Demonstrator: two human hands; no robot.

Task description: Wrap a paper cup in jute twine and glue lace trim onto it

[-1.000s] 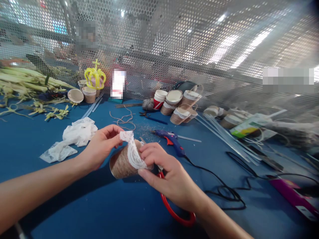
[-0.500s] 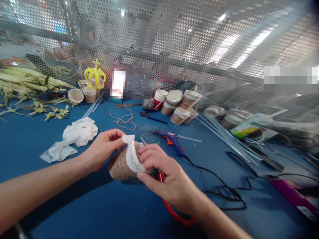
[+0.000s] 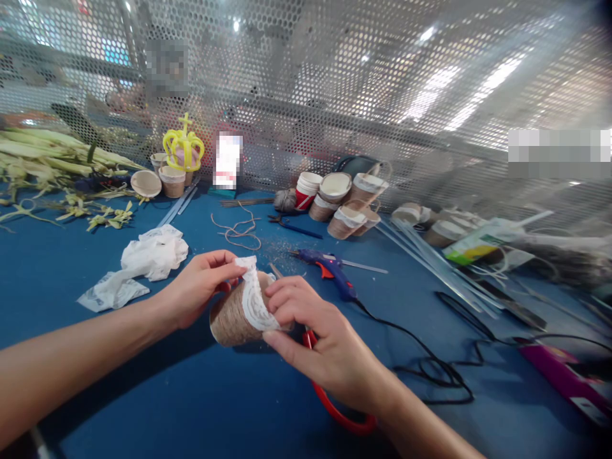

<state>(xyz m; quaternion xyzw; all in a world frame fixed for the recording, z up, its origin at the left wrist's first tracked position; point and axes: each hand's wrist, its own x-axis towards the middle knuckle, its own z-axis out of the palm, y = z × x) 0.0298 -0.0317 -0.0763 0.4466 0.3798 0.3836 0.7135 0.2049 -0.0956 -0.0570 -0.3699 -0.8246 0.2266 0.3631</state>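
Observation:
A twine-wrapped cup (image 3: pixel 233 319) lies tilted on its side between my hands, its rim toward the right. White lace trim (image 3: pixel 253 301) runs around the rim, and one end stands up loose. My left hand (image 3: pixel 206 280) pinches that loose lace end between thumb and finger. My right hand (image 3: pixel 315 331) grips the cup by the rim, fingers inside and thumb below. Under the right hand lie red-handled scissors (image 3: pixel 329 408), their blades partly hidden. Beyond the cup rests a blue glue gun (image 3: pixel 329 264) with a glue stick in its back.
Crumpled white lace (image 3: pixel 155 252) lies at left. Several wrapped cups (image 3: pixel 344 220) stand at the back, near a twine ball (image 3: pixel 285 200). Clear glue sticks (image 3: pixel 435 268) and a purple power strip (image 3: pixel 564 376) are at right, with a black cord (image 3: pixel 421 338) between. A perforated metal screen (image 3: pixel 287 95) stands behind.
My left hand has shifted slightly on the loose lace end, which now leans a little more to the left. The right hand and cup have hardly moved.

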